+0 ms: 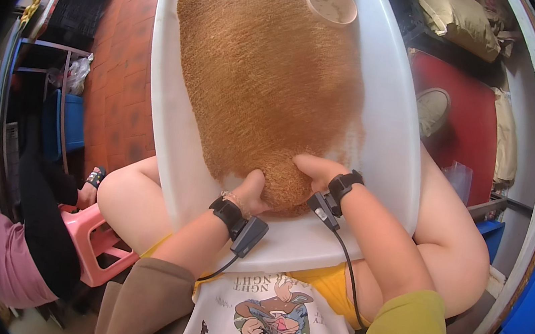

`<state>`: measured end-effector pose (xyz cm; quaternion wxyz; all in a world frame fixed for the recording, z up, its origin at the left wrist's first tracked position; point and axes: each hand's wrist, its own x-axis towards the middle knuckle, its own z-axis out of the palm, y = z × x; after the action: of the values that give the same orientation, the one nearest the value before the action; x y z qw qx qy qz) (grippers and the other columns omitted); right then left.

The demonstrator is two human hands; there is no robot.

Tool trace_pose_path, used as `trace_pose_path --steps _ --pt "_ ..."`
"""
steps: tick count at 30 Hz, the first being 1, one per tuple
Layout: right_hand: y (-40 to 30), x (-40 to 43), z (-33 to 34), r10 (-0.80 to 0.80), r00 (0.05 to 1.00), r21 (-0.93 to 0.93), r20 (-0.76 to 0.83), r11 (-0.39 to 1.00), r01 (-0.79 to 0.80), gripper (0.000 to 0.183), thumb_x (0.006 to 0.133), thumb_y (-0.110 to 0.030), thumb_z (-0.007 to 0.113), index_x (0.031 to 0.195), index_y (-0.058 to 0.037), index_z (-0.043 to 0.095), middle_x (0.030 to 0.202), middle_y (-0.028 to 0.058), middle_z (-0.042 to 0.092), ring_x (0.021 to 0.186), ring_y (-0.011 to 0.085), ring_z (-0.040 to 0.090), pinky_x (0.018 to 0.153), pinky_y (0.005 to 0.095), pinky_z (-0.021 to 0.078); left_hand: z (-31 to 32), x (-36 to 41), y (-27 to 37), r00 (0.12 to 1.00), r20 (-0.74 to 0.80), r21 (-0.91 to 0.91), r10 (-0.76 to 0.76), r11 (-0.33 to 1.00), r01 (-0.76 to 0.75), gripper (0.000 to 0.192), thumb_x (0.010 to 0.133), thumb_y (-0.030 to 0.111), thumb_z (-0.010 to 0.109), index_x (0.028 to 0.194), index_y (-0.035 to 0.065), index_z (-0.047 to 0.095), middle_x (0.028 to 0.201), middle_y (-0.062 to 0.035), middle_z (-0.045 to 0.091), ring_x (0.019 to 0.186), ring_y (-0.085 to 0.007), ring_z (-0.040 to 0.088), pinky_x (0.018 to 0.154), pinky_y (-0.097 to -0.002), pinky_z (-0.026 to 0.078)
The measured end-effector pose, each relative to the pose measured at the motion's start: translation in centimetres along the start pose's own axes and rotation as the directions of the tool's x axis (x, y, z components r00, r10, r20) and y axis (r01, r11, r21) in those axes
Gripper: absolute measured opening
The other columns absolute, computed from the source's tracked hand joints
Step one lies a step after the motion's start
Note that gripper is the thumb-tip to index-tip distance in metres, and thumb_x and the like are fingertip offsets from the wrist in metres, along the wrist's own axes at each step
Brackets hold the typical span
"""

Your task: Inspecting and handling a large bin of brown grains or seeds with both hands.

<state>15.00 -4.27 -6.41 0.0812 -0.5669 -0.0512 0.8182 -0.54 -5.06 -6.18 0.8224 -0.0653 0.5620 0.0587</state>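
A wide layer of brown, grain-like loose material (260, 65) covers much of a white plastic tub (393, 133) in front of me. Both hands are sunk in a mound of it at the tub's near end. My left hand (255, 193) is at the mound's left side, thumb on top, fingers hidden by the material. Opposite it, my right hand (315, 171) lies against the mound's right side, its fingers also mostly hidden. Whether the fingers close on any of it cannot be told. A round pale bowl (332, 5) rests at the far right of the layer.
A pink plastic stool (95, 245) stands at the left, beside a person in a pink top (12, 255). Black crates (78, 10) and a metal rack (63, 104) stand further left. Paper sacks (459, 20) lie at the upper right, near a red surface (473, 108).
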Motion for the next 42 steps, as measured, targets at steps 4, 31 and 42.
trace_pose_path --steps 4,31,42 --pt "-0.4 -1.0 0.3 -0.243 0.968 0.155 0.056 0.960 0.232 0.035 0.085 -0.020 0.041 0.114 -0.0043 0.052 0.115 0.0117 0.057 0.105 0.0220 0.054 0.089 0.0368 0.0422 -1.2 1.2 0.6 0.984 0.125 -0.171 0.125 0.980 -0.103 0.041 0.092 0.022 0.026 0.124 0.0036 0.043 0.125 -0.0134 0.048 0.116 -0.0285 0.047 0.098 -0.0469 0.039" --pt "-14.7 -7.8 8.9 -0.663 0.712 0.603 -0.232 0.476 0.640 0.065 0.090 -0.029 0.035 0.139 0.0039 0.009 0.147 0.0205 0.006 0.135 0.0376 0.009 0.109 0.0443 0.0083 5.6 -11.0 12.7 0.656 0.124 -0.274 0.744 0.661 -0.698 0.051 0.091 0.039 0.034 0.126 0.0020 0.037 0.128 -0.0144 0.038 0.111 -0.0255 0.040 0.097 -0.0400 0.026" --pt "-12.3 -3.1 -6.6 -0.976 -0.193 -0.991 -0.105 0.086 0.101 0.028 0.084 -0.014 0.047 0.110 -0.0029 0.054 0.118 0.0177 0.050 0.107 0.0345 0.047 0.093 0.0406 0.0379 3.7 -4.9 2.8 0.838 -0.236 -0.131 0.493 0.838 -0.530 0.018 0.085 0.028 0.049 0.092 0.0134 0.055 0.087 0.0003 0.052 0.080 -0.0127 0.049 0.067 -0.0255 0.036"
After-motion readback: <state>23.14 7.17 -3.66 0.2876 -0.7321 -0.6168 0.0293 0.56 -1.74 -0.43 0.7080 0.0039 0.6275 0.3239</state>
